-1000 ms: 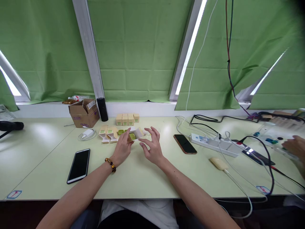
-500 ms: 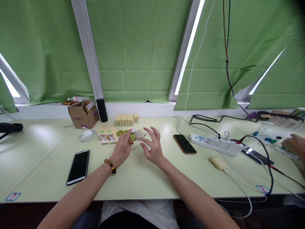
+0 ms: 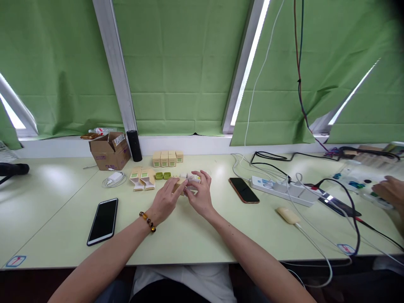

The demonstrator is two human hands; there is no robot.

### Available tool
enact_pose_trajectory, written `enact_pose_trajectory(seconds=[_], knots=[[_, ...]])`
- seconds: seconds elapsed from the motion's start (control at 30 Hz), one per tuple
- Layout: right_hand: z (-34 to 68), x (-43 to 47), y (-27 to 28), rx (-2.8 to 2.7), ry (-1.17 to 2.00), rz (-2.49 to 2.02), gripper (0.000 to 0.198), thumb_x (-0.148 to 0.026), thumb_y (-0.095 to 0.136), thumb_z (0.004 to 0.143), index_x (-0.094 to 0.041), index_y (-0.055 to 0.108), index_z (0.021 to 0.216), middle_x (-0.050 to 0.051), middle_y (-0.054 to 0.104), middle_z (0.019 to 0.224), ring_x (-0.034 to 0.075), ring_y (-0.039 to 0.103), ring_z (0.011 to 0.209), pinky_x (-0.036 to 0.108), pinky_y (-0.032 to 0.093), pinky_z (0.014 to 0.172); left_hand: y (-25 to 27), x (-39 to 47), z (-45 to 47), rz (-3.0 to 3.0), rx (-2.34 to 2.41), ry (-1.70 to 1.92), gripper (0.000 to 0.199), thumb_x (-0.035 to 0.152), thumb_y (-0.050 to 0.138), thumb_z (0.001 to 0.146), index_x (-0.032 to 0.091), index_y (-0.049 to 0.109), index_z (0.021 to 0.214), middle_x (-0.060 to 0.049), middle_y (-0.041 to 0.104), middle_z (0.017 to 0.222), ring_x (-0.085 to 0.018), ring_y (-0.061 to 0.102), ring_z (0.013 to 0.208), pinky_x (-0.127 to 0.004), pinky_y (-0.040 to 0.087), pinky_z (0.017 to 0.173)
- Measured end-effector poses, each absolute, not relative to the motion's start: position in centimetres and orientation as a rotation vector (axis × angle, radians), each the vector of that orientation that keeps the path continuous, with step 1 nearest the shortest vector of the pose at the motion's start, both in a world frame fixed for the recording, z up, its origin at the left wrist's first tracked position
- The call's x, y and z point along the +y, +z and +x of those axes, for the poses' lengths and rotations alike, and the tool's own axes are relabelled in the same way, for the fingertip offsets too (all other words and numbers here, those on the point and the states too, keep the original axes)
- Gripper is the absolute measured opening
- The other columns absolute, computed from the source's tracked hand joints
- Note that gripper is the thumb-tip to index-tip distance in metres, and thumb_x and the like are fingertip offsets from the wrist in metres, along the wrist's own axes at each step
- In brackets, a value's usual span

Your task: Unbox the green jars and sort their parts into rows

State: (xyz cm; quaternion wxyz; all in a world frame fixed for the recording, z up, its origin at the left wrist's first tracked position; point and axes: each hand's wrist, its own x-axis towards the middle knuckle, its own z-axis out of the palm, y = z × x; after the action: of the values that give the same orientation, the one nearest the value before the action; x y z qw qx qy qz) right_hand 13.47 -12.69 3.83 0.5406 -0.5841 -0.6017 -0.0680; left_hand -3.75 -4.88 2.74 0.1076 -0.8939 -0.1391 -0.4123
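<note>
My left hand (image 3: 164, 200), with a beaded bracelet at its wrist, is closed around a small tan cardboard box (image 3: 179, 183). At the box's right end, the thumb and index finger of my right hand (image 3: 202, 198) are pinched together, its other fingers raised. Both hands partly cover the box, so its opening is hard to make out. Just left of it sit two small green containers (image 3: 163, 176). Two opened tan cartons (image 3: 142, 178) stand further left. Small white items (image 3: 192, 176) show behind my fingers, too blurred to name.
Several small closed boxes (image 3: 167, 159) line up at the back. A phone (image 3: 102, 221) lies at left, another phone (image 3: 244, 190) at right. A power strip (image 3: 284, 190), a mouse (image 3: 288, 215) and cables fill the right side. A co-worker's hand (image 3: 389, 190) is at far right.
The box in my left hand has shifted slightly right and tilted. My right hand has gone from spread fingers to a pinch at the box's end. The green containers are now uncovered.
</note>
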Motion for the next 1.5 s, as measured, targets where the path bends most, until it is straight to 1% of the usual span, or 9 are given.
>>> enact_pose_trajectory(seconds=[0.37,0.5,0.63,0.77,0.97,1.1,1.27,1.37,1.5], knots=[[13.9,-12.4,4.1,-1.261,0.137,-1.184,0.017,-0.036,0.067,0.093,-0.024,0.066,0.082,0.013,0.065,0.138,0.032,0.049,0.142,0.057,0.04,0.119,2.9,-3.8,-4.1,-2.57,-0.619,-1.206,0.075,0.003,0.042,0.099,0.029,0.026,0.167,-0.018,0.056,0.139,-0.031,0.053,0.135,-0.051,0.057,0.105],[14.2,-11.9,3.8,-1.079,0.498,-1.059,0.031,-0.053,0.069,0.091,-0.024,0.059,0.086,0.015,0.068,0.135,0.031,0.065,0.126,0.051,0.054,0.104,3.0,-2.9,-4.6,-2.542,-0.711,-1.272,0.072,0.006,0.045,0.098,0.03,0.03,0.165,-0.017,0.056,0.137,-0.032,0.053,0.132,-0.054,0.056,0.105],[14.9,-11.2,3.3,-0.982,0.649,-1.063,0.043,-0.064,0.073,0.084,-0.025,0.055,0.087,0.01,0.076,0.108,0.026,0.072,0.097,0.045,0.06,0.087,3.3,-2.4,-4.8,-2.559,-0.755,-1.354,0.072,0.007,0.049,0.096,0.029,0.034,0.163,-0.017,0.057,0.135,-0.034,0.052,0.13,-0.057,0.054,0.106],[15.7,-10.8,3.0,-1.049,0.57,-1.144,0.038,-0.06,0.069,0.087,-0.025,0.055,0.085,0.004,0.069,0.082,0.022,0.066,0.078,0.038,0.056,0.075,3.4,-2.2,-4.9,-2.608,-0.793,-1.497,0.074,0.008,0.052,0.094,0.028,0.032,0.163,-0.016,0.058,0.135,-0.033,0.053,0.129,-0.058,0.049,0.109],[15.7,-11.0,2.3,-1.353,0.447,-1.306,0.02,-0.042,0.057,0.095,-0.024,0.059,0.089,0.004,0.071,0.09,0.022,0.065,0.081,0.036,0.051,0.077,2.9,-2.0,-4.5,-2.783,-0.97,-1.977,0.074,0.023,0.062,0.097,0.029,0.028,0.162,-0.016,0.052,0.15,-0.029,0.054,0.133,-0.053,0.048,0.111],[15.5,-11.0,1.6,-1.5,0.408,-1.432,0.019,-0.038,0.052,0.097,-0.023,0.062,0.091,0.003,0.072,0.086,0.021,0.063,0.077,0.034,0.048,0.072,2.7,-1.7,-3.9,-3.104,-1.005,-2.434,0.082,0.036,0.066,0.098,0.031,0.014,0.161,-0.015,0.062,0.139,-0.023,0.064,0.122,-0.047,0.054,0.105],[15.6,-10.8,1.2,-1.507,0.414,-1.465,0.019,-0.038,0.054,0.097,-0.023,0.065,0.094,0.002,0.073,0.087,0.021,0.065,0.078,0.033,0.049,0.071,2.8,-1.3,-3.7,-3.296,-0.933,-2.738,0.068,0.052,0.07,0.094,0.024,0.038,0.147,-0.016,0.065,0.137,-0.026,0.065,0.125,-0.047,0.054,0.107],[15.5,-10.9,1.6,-1.48,0.434,-1.427,0.02,-0.04,0.056,0.096,-0.024,0.067,0.101,0.005,0.076,0.101,0.022,0.07,0.092,0.036,0.053,0.079,3.2,-1.5,-3.7,-3.381,-0.851,-2.899,0.054,0.054,0.069,0.095,0.022,0.053,0.135,-0.015,0.061,0.144,-0.028,0.064,0.125,-0.049,0.058,0.103],[15.2,-11.5,2.6,-1.435,0.367,-1.397,0.027,-0.044,0.054,0.098,-0.025,0.069,0.11,0.007,0.074,0.12,0.025,0.068,0.109,0.041,0.054,0.091,3.8,-2.3,-3.8,-3.505,-0.711,-3.044,0.041,0.051,0.065,0.098,0.018,0.066,0.122,-0.013,0.069,0.133,-0.027,0.07,0.114,-0.051,0.06,0.099]])
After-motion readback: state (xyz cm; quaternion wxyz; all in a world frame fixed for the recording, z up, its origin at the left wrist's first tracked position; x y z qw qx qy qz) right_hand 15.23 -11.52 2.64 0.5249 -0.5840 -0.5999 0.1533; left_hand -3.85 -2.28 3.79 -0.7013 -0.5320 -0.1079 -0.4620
